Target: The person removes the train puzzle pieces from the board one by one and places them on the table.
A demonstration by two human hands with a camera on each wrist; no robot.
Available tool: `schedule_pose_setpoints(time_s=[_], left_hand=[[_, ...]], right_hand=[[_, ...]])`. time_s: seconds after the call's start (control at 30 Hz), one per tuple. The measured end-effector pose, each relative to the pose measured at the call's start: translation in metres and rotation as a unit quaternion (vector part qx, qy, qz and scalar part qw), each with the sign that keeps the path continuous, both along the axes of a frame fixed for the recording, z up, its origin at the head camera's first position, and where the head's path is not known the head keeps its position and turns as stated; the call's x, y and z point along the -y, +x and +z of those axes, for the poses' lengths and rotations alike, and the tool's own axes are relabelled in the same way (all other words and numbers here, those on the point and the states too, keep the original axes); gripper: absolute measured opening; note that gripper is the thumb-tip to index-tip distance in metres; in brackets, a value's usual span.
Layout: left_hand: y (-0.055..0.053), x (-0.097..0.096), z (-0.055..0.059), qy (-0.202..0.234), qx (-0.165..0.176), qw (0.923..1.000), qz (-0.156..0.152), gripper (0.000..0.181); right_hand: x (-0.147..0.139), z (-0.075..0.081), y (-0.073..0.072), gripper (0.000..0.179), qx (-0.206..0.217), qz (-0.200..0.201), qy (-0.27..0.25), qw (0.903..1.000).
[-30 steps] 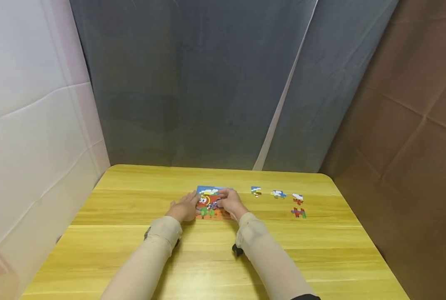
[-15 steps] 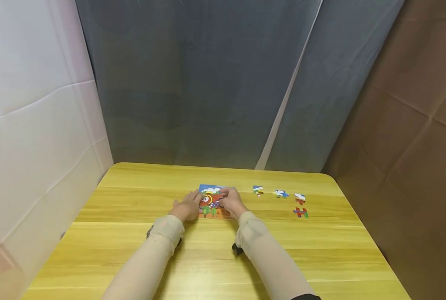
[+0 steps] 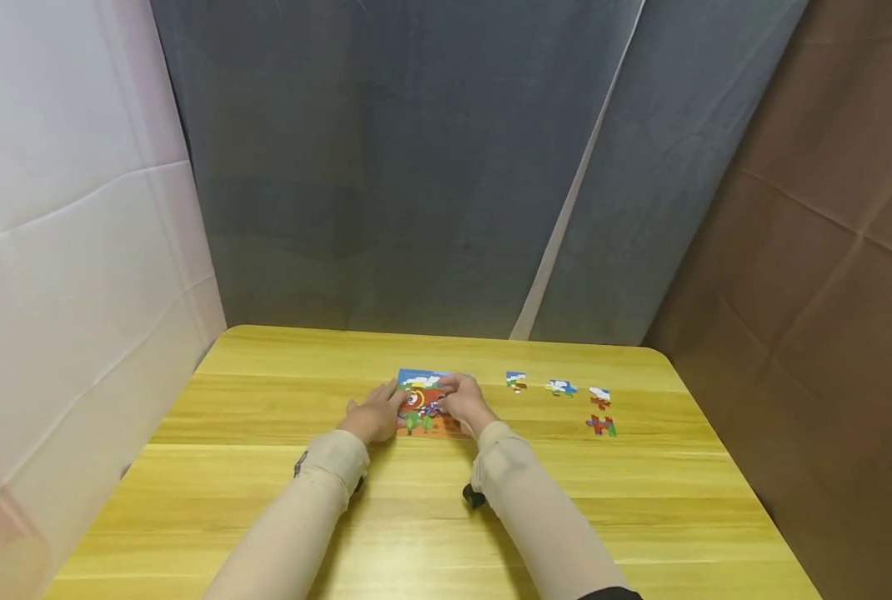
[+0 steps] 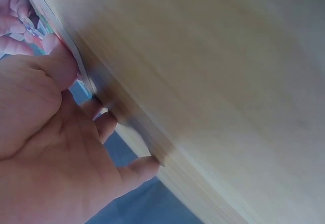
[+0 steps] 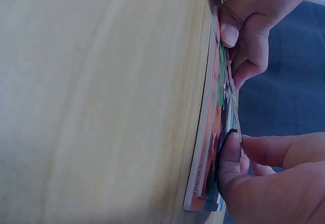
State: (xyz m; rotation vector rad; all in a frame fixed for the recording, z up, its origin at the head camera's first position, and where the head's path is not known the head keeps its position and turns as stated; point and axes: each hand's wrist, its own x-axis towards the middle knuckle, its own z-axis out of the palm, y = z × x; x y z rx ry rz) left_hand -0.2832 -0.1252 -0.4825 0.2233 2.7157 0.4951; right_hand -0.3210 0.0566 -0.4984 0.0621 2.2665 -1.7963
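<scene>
A colourful picture puzzle (image 3: 416,427) with a red cartoon shape, white clouds and green trees lies flat on the table, between both hands. My left hand (image 3: 374,414) rests at its left side, fingers extended, with the thumb (image 4: 60,61) on the puzzle's edge. Over the puzzle's right part, my right hand (image 3: 467,403) pinches a puzzle piece (image 5: 235,113) between thumb and fingers. That piece is thin and slightly raised in the right wrist view. My right hand covers much of the puzzle's right side in the head view.
To the right lie several loose puzzle pieces: a blue-and-white one (image 3: 562,388), a cloud-and-yellow one (image 3: 516,381), a white-and-red one (image 3: 599,397) and a red-and-green one (image 3: 602,426). The wooden table (image 3: 266,500) is bounded by a grey curtain (image 3: 416,167) behind.
The head view has shifted slightly, so the table and pieces sit a little further right. Both hands stay at the puzzle, the right one moving only very slightly.
</scene>
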Motion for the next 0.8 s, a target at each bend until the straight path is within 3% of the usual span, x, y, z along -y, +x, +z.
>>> schedule_pose_setpoints(time_s=[0.3,0.8], left_hand=[[0.0047,-0.0001,0.007,0.007,0.003,1.0,0.002,0.058],[0.002,-0.0013,0.0037,-0.012,-0.003,0.9999,-0.006,0.057]], right_hand=[[-0.0008,0.0001,0.0,0.045,0.01,0.0,-0.002,0.9999],[-0.0013,-0.0011,-0.0037,0.045,0.032,-0.002,-0.025,0.9992]])
